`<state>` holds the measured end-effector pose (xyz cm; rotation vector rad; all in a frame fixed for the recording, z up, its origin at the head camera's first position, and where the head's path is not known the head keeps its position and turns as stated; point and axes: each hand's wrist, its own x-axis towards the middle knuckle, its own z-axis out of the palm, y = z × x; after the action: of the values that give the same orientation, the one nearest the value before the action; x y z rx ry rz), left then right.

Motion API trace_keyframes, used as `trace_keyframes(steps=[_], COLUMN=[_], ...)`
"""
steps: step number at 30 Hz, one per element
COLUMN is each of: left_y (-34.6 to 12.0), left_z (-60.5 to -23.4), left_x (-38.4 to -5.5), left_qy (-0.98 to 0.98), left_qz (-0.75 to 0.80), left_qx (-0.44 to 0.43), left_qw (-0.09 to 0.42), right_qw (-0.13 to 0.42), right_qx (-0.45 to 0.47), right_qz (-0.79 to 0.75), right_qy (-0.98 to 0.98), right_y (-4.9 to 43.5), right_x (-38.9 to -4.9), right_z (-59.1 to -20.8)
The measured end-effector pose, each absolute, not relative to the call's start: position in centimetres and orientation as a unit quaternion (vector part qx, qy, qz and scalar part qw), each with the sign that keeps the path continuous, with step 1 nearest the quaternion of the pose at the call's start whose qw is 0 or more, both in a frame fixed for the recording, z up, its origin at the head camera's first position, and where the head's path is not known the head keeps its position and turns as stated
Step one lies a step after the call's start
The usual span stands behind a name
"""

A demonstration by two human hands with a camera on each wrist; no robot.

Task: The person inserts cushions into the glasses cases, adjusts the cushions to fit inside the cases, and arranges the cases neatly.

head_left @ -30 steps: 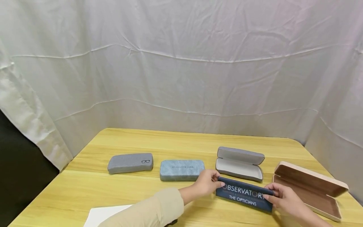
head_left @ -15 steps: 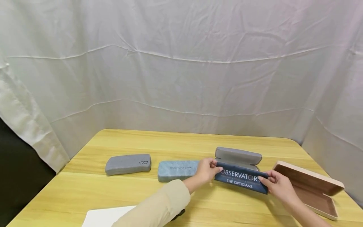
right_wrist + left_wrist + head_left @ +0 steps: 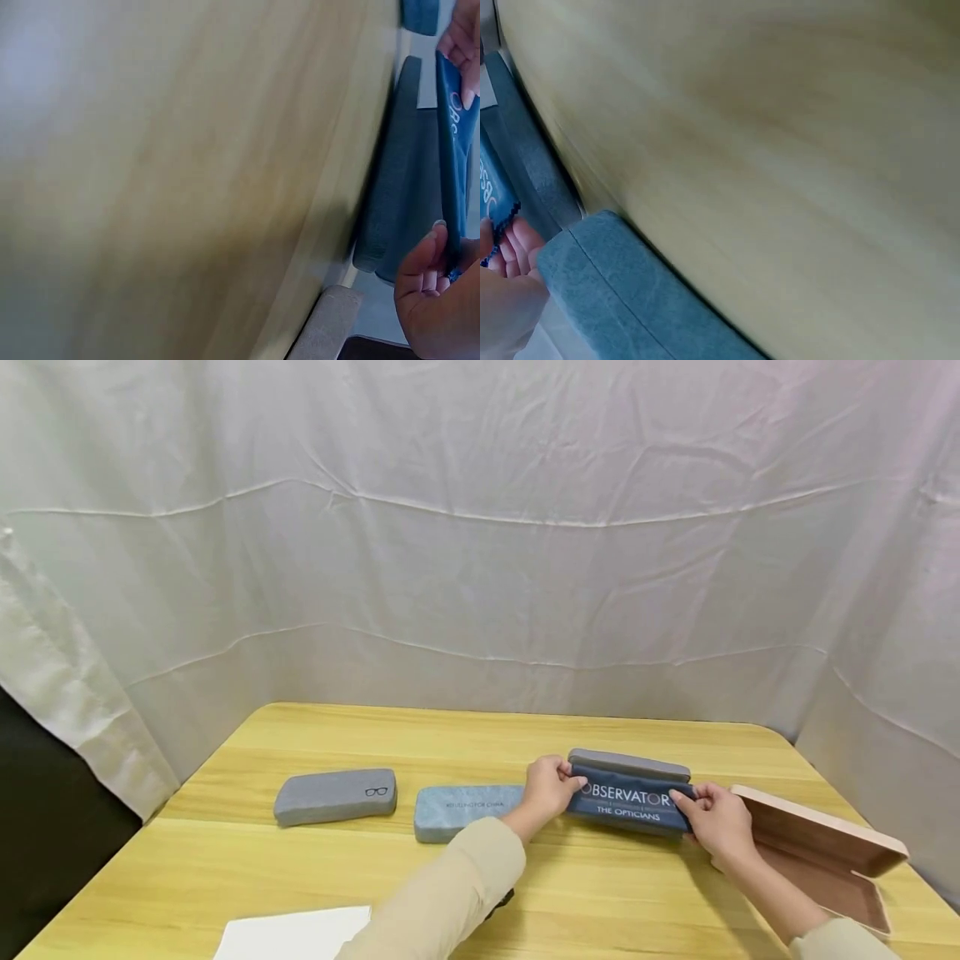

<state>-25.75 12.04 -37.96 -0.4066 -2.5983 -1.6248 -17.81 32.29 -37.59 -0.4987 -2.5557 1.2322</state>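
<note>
A dark blue cloth (image 3: 622,802) printed "OBSERVATORY THE OPTICIANS" is stretched lengthwise between both hands. My left hand (image 3: 547,789) pinches its left end, thumb in front; my right hand (image 3: 722,822) pinches the other end. Behind the cloth stands an open grey glasses case (image 3: 630,764), its lower half hidden in the head view. In the right wrist view, the cloth (image 3: 450,157) is held up in front of that case (image 3: 394,172). A closed blue-green glasses case (image 3: 465,814) lies just left of my left hand, its right end hidden by that hand.
At the left lies a closed grey glasses case (image 3: 337,797) with a small glasses print. An open beige case (image 3: 817,835) with brown lining stands beyond my right hand. A white flat object (image 3: 292,935) is at the front edge. Pale curtains (image 3: 480,568) surround the wooden table.
Both hands have carried the cloth away from the front of the table, up and slightly left in view, so it now covers the lower half of the open grey case.
</note>
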Motion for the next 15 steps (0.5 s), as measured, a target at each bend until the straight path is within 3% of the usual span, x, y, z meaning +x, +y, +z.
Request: trace_keyframes(steps=[15], left_y=[13.8], left_z=[-38.1], left_x=[-26.3], left_qy=[-0.873], left_qz=[-0.482], left_qx=[-0.061], left_qw=[0.05], right_qw=[0.158], right_qx=[-0.159], right_qz=[0.34], right_qy=[-0.913], right_y=[32.6], right_x=[-19.5], right_z=[-38.5])
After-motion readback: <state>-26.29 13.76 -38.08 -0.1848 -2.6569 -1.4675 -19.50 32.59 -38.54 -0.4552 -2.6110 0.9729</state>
